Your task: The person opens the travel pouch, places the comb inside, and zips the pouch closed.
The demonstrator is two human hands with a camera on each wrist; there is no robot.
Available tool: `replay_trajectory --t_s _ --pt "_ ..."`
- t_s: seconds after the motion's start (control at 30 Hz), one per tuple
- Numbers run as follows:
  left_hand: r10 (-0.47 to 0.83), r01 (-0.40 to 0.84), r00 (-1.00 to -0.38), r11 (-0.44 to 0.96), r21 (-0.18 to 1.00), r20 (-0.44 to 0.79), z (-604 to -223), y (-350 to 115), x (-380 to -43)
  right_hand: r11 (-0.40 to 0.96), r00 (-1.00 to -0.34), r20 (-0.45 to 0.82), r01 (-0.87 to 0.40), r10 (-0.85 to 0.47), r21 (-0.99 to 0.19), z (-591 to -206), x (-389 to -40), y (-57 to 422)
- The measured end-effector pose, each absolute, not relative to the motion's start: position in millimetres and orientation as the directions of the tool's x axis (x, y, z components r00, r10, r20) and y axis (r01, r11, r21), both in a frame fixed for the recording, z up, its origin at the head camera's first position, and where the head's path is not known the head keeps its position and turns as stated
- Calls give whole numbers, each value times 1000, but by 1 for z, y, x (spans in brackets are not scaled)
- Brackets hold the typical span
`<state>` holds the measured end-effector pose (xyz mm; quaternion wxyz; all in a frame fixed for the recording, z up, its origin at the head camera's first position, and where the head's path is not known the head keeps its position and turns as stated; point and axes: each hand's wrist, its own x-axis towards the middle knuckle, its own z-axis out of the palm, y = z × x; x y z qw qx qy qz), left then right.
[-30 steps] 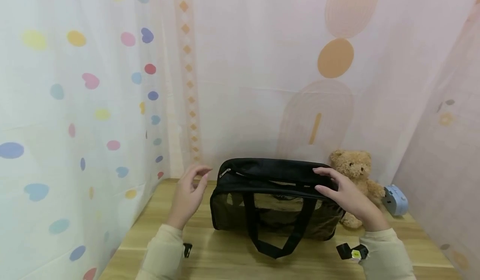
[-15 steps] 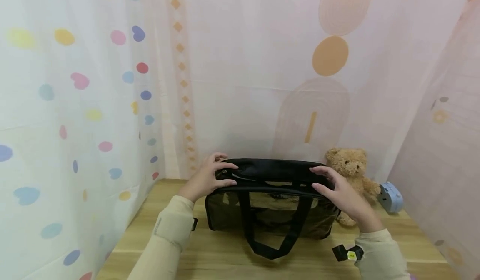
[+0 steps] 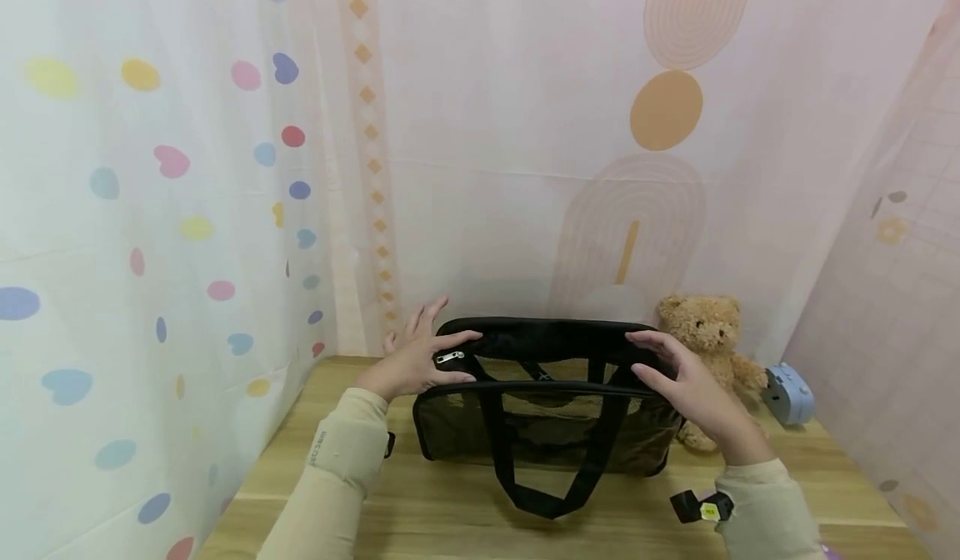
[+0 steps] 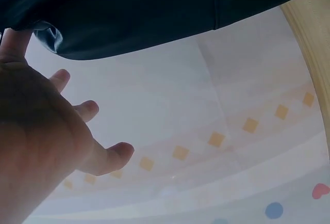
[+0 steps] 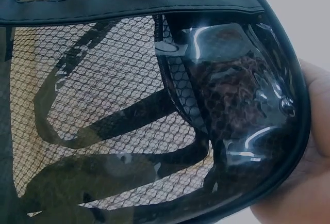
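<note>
- Black trim edges the see-through, soft-sided rectangular bag (image 3: 551, 435), which stands in the middle of the pale wood-grain table (image 3: 457, 518); we take it as the centre of our clock face in the head view.
- Its black strap handle (image 3: 551, 506) droops towards six o'clock, onto the table.
- Our left hand (image 3: 412, 358), between nine and ten o'clock, is spread wide: thumb and forefinger stand apart at the mouth, the other fingers stretch out beyond the bag's end.
- Our right hand (image 3: 693, 385), near three o'clock, curls round the bag's right end, holding it.
- Half a second ago the mouth was a narrow gap and our left hand largely covered the silver zip pull (image 3: 450, 357); now the mouth gapes and the pull lies in plain sight. Our right hand has barely shifted.
- That, we judge, makes the inside easier to reach; the right wrist view shows honeycomb mesh (image 5: 118, 69) through the clear wall.
- Between two and three o'clock sits a fluffy tan teddy bear (image 3: 708, 335), with a small light-blue rounded case (image 3: 791, 395) beside it, nearer three.
</note>
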<state>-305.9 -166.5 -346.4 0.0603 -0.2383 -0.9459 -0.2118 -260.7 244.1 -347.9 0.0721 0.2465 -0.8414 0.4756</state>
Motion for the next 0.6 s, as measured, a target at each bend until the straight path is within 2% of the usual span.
replay_trajectory --t_s 0.2,0.3,0.43,0.6 --pt "410 456 -890 812 364 200 -347 -163 -309 284 -879 363 -450 -311 -847 -353 -254 262" --pt "397 440 -898 822 361 189 -347 -162 -308 255 -882 367 -444 -297 -859 -354 -248 275" --pt "385 425 -905 822 378 181 -348 -161 -306 309 -900 345 -419 -267 -854 -359 -240 298" --pt "384 429 -903 812 396 191 -348 -160 -305 435 -952 175 -272 -251 -858 -372 -232 332"
